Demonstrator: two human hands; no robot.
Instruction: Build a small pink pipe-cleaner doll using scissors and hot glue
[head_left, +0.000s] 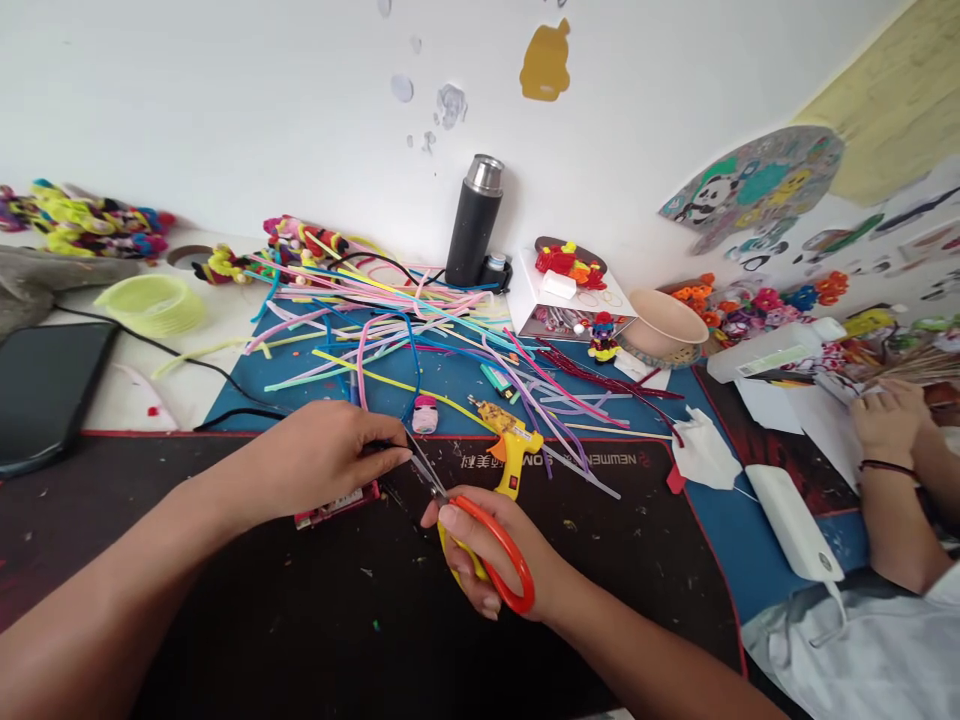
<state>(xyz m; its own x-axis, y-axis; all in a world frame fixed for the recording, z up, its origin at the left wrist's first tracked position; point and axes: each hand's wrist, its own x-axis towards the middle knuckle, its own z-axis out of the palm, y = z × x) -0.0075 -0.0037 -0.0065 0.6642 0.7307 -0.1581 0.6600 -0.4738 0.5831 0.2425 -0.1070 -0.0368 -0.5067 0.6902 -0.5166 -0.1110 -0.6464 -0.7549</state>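
Scissors with red and yellow handles [510, 560] are in my right hand [499, 550], whose fingers pass through the loops. Their blades point up and left toward the fingertips of my left hand [337, 455]. The left thumb and index finger are pinched together near the blade tips; something thin and dark seems to be between them, too small to name. A red packet [337, 508] lies partly hidden under my left hand. Just beyond the scissors is a yellow glue gun [514, 445], and a small pink-and-white figure piece [424, 414] stands to its left.
Many coloured pipe cleaners [390, 330] spread over the blue mat. Behind them stand a black thermos [474, 220], a white box [562, 300] and a beige bowl [664, 325]. A phone [52, 390] lies left. Another person's hands [889, 430] work at right, near a white device [795, 520].
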